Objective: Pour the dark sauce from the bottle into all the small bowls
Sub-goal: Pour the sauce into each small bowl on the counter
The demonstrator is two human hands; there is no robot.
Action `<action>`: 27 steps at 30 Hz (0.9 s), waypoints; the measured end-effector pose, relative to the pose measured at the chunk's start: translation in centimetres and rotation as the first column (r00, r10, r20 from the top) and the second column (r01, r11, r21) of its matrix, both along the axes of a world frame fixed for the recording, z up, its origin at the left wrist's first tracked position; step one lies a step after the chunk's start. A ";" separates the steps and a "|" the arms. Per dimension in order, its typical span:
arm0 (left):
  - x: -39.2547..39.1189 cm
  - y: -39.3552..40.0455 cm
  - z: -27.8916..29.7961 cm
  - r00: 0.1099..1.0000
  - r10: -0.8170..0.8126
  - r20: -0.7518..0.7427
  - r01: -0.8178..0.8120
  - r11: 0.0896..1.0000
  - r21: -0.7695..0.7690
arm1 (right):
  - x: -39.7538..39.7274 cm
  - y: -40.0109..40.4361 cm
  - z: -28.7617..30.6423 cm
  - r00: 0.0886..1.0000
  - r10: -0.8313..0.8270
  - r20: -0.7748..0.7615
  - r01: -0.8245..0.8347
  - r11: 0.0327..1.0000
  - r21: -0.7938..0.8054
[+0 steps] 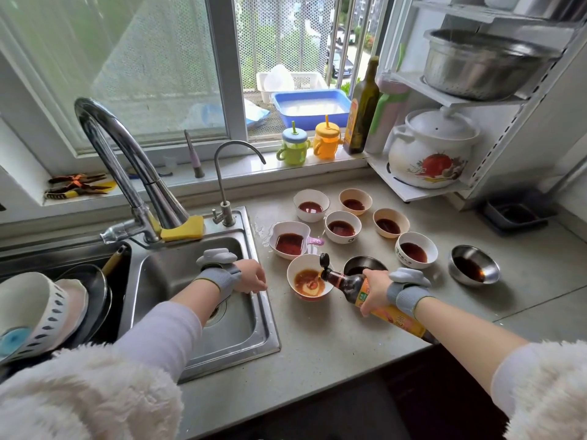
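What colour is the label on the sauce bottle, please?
Orange-yellow label on the sauce bottle, head view.

I see the right hand (376, 289) wrapped around the tilted sauce bottle (365, 292), its neck over the nearest white bowl (309, 277), sauce streaming in. Left hand (252, 276) rests on the sink edge (263, 300). The other small bowls on the worktop (349, 338) hold dark sauce.

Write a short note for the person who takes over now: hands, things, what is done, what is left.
Right hand: holds the tilted sauce bottle, pouring into the nearest white bowl.
Left hand: empty, resting at the sink edge.
Done: the six other white bowls behind and the right steel bowl hold sauce.
Left: finish this bowl; check the steel bowl behind the bottle, partly hidden.
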State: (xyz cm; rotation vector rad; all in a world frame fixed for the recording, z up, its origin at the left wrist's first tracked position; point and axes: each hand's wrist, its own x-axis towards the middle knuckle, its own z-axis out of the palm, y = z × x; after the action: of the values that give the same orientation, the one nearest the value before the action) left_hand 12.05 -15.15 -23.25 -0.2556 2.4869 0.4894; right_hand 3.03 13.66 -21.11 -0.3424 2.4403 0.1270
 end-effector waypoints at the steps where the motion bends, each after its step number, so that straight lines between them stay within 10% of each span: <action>1: 0.0 0.0 0.0 1.000 0.000 -0.001 0.000 1.000 -0.004 | 0.0 0.0 0.1 1.000 0.001 0.001 -0.001 1.000 0.005; 27: -0.6 0.0 -0.1 0.999 -0.013 0.034 0.014 1.000 -0.019 | -0.9 -0.3 0.5 0.999 0.032 0.008 -0.032 0.998 0.047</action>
State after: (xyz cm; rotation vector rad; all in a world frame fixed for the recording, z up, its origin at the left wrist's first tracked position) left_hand 11.47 -15.15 -23.37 -0.2523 2.4598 0.4519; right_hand 2.09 13.38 -20.58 -0.3598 2.4211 0.1970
